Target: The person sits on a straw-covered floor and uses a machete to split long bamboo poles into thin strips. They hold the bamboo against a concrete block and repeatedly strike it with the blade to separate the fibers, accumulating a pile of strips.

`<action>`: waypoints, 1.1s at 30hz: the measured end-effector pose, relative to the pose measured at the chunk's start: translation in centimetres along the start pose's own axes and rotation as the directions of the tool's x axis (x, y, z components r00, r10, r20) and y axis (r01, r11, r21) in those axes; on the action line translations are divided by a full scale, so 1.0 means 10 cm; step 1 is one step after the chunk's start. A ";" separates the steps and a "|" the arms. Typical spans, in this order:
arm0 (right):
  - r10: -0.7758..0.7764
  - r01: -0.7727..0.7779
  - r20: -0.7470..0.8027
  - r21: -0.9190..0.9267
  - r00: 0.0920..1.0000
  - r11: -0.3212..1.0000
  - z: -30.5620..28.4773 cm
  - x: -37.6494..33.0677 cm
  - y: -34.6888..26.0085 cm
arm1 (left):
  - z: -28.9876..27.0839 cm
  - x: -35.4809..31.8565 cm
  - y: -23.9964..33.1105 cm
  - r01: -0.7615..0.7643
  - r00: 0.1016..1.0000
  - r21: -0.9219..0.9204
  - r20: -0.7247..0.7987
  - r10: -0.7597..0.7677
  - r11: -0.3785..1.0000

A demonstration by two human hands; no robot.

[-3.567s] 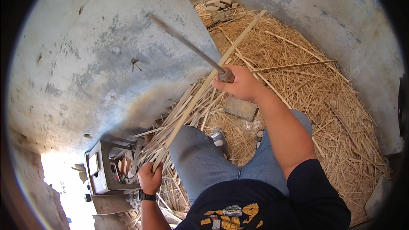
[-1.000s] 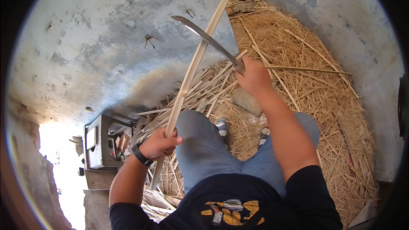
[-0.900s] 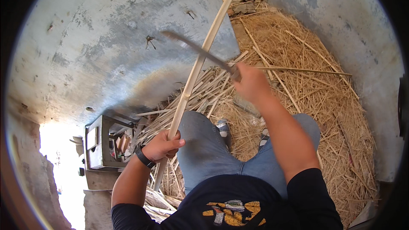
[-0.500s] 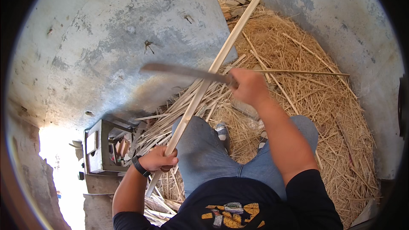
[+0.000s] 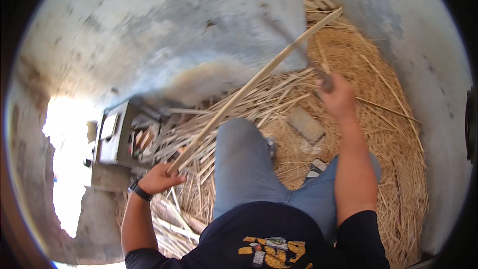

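Left hand (image 5: 158, 179) gripping long pale bamboo strip (image 5: 259, 79), right hand (image 5: 337, 100) clutching blurred metal blade (image 5: 294, 45), straw-strewn floor (image 5: 398, 134)

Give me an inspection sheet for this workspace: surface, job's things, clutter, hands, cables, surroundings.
Surface: grey concrete floor, stained; straw-like shavings piled at right.
Job's things: long pale cane strip; blurred long blade.
Clutter: heap of split strips, small flat block, open toolbox.
Hands: left hand grips the strip's lower end; right hand grips the blade's handle.
Cables: nothing seen.
Surroundings: bright sunlit opening at left.
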State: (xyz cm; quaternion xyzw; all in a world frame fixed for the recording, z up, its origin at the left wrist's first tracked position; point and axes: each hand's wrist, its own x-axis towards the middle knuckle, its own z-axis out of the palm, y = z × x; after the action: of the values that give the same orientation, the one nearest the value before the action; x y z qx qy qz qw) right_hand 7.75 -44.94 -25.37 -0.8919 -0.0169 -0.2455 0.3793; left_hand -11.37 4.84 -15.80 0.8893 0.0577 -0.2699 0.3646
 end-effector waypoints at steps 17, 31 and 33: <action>0.121 -0.122 -0.091 -0.004 0.988 0.993 0.22 0.06 0.31 | 1.81 -1.25 -2.95 0.402 0.443 -0.428 -0.683 -0.581 0.809; 0.251 -0.246 0.110 -0.057 0.962 0.968 0.43 0.04 0.09 | 2.42 -1.77 -3.47 0.445 -0.177 -0.743 -0.621 -0.764 0.500; 0.311 -0.301 0.144 -0.086 0.939 0.950 0.39 0.03 -0.03 | 2.41 -1.80 -3.36 0.493 -0.194 -0.778 -0.534 -0.823 0.389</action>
State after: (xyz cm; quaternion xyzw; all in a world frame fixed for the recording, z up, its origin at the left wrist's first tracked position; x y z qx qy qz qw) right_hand 9.63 -42.08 -27.31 -0.9116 0.1001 -0.1135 0.3821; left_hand -47.26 14.62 -41.30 0.6157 0.7532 0.1452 0.1804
